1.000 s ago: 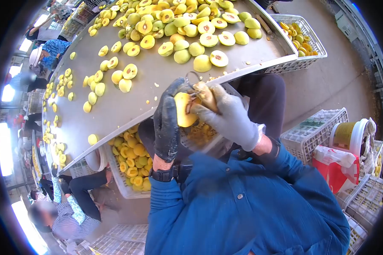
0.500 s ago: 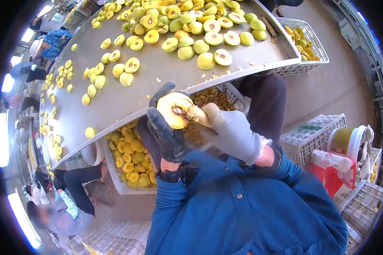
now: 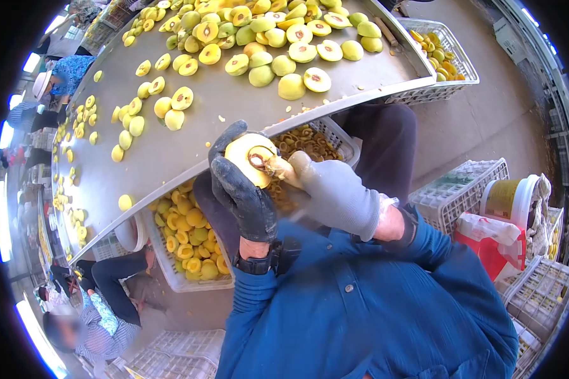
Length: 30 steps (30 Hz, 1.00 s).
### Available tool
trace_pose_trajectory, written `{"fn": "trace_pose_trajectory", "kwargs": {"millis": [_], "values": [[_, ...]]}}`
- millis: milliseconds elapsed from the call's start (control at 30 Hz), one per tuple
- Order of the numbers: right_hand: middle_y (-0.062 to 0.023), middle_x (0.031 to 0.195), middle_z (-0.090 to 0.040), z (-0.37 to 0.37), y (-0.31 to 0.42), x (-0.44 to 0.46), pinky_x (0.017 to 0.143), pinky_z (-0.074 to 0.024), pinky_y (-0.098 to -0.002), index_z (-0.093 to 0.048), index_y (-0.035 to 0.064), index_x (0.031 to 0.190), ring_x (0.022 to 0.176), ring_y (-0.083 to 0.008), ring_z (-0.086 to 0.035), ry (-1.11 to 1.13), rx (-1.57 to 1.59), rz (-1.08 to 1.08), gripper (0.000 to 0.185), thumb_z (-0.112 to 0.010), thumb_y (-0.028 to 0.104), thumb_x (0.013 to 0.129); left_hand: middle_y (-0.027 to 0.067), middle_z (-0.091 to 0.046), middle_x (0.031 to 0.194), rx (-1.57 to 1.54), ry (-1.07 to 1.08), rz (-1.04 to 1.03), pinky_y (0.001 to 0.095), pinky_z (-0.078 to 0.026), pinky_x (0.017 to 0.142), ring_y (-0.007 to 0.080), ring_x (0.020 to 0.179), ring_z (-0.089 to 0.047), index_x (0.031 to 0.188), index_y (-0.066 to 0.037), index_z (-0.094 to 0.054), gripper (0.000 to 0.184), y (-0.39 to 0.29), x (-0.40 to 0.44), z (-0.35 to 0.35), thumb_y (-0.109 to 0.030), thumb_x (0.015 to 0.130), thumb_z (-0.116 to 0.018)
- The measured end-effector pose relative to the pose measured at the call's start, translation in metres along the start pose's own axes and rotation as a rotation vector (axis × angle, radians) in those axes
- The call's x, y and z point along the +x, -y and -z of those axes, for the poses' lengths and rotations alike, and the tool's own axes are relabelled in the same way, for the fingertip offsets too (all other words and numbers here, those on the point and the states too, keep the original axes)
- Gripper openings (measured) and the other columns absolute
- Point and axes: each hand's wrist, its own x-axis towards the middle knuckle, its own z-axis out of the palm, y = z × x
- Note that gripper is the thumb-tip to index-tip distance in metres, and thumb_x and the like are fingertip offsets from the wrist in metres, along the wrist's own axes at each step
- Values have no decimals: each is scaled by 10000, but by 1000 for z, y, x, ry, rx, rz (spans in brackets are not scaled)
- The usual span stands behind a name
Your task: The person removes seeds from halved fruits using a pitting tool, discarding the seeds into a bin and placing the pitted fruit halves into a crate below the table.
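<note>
My left hand (image 3: 243,202), in a black glove, cups a yellow peach half (image 3: 239,156) with its cut face turned toward my right. In a grey glove, my right hand (image 3: 341,192) is closed around a pitting tool with a light, wood-coloured handle (image 3: 284,169). The tool's tip is at the brown pit hollow, where a curved cut shows around the pit; the tip itself is hidden. Both hands are just off the edge of a metal table (image 3: 183,151). Below them a crate of brown-yellow scraps (image 3: 306,144) is partly covered by my hands.
Many peach halves (image 3: 259,60) lie on the table. A crate of yellow halves (image 3: 193,237) stands below its edge, another crate (image 3: 442,57) at its far right. Right of me are a crate (image 3: 461,189), a bucket (image 3: 506,199) and a red bag (image 3: 490,243). A person (image 3: 101,316) sits at lower left.
The tool has turned in the peach half, and a curved cut now shows more clearly around the pit. My view has shifted slightly, so the table and crates sit further left.
</note>
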Motion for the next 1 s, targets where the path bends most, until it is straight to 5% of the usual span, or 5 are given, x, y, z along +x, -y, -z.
{"fn": "trace_pose_trajectory", "kwargs": {"millis": [167, 333, 433, 667, 1000], "values": [[-198, 656, -602, -1, 1, 1, 510, -471, -460, -506, 9, 907, 597, -382, -623, 53, 252, -63, 247, -663, 196, 867, 148, -598, 1131, 156, -75, -105, 359, -489, 917, 225, 1001, -599, 1265, 38, -480, 656, -3, -3, -7, -536, 1031, -267], [-196, 660, -598, -12, -1, -5, 517, -467, -462, -504, 26, 913, 607, -392, -616, -26, 242, -21, 252, -665, 216, 871, 156, -607, 1108, -26, -48, -24, 380, -488, 918, 240, 985, -600, 1301, 8, -466, 733, -9, -6, -10, -625, 997, -257], [-184, 647, -587, -8, -7, -1, 517, -468, -455, -494, 44, 913, 608, -388, -615, 102, 583, -55, 249, -665, 221, 875, 166, -602, 1131, -147, -56, 22, 399, -490, 926, 256, 997, -599, 1317, -1, -454, 735, -9, -10, -12, -632, 993, -261], [-138, 598, -573, 5, 3, -3, 485, -477, -441, -489, 65, 892, 545, -367, -602, -115, 75, 85, 233, -662, 219, 873, 177, -599, 1129, -199, -26, 66, 410, -506, 904, 265, 974, -610, 1320, -5, -445, 747, -4, -10, -10, -648, 983, -266], [-132, 588, -586, -1, -3, -6, 475, -484, -430, -467, 35, 896, 524, -338, -613, -35, -35, 51, 272, -655, 230, 868, 158, -632, 1072, 1, -13, -29, 363, -503, 884, 225, 943, -620, 1234, 38, -506, 678, -3, -8, -8, -548, 1029, -234]]}}
